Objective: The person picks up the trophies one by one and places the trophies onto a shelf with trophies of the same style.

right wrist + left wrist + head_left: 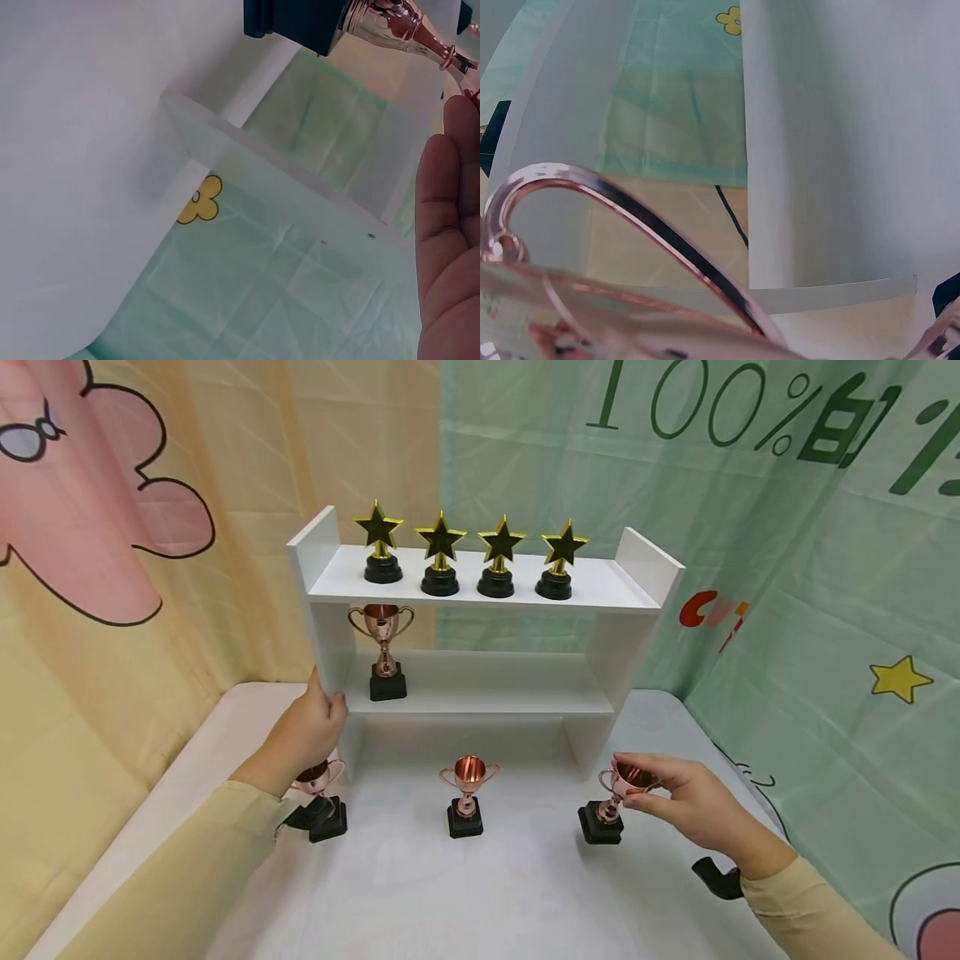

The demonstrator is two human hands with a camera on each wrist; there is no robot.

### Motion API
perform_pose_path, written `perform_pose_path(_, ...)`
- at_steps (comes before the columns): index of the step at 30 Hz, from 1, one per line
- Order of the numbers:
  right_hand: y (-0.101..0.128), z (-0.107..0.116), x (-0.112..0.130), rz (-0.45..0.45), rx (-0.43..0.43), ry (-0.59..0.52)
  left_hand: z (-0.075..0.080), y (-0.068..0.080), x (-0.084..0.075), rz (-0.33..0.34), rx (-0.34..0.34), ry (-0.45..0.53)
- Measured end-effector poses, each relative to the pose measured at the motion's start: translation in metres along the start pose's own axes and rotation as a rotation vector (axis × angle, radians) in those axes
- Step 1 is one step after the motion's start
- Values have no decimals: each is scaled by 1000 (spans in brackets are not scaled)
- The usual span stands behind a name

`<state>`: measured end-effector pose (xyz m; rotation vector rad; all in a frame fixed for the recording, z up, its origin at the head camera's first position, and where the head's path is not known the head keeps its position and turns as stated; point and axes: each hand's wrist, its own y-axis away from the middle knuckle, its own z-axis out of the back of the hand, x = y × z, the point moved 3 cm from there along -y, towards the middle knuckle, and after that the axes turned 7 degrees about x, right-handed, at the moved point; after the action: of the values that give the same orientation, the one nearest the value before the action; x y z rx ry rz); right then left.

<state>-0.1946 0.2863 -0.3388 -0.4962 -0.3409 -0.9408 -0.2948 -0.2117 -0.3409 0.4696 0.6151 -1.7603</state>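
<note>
My right hand (693, 806) pinches the rim and handle of a rose-gold trophy cup (609, 797) with a black base, at the shelf's right front. The cup leans a little in the head view; its base and stem also show at the top of the right wrist view. My left hand (303, 727) holds the left side panel of a white shelf unit (480, 693). Below that hand, partly hidden by the wrist, is a second trophy cup (327, 818); a handle (630, 199) fills the near part of the left wrist view. A third cup (467, 814) stands between them.
Several gold star trophies (441, 556) with black bases line the top shelf. Another rose-gold cup (386, 647) stands at the left of the middle shelf. Beneath everything is a white-covered table (465, 902). Printed curtains (810, 635) hang behind and at the sides.
</note>
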Motion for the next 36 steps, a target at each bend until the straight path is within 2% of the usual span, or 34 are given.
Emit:
perform_pose_path(12,-27,15,29,107,-74,-13,0,0,0,14,8,-1)
perform_pose_path(18,-45,23,40,110,-62,-3,1,-1,1,20,10,0)
perform_pose_path(25,-69,34,55,146,-98,-17,-1,-2,3,17,10,7)
perform_pose_path(31,-89,43,64,141,-126,-16,-1,-2,3,9,4,7)
perform_pose_path(36,-103,45,72,133,-117,-13,-1,-1,2,10,5,9)
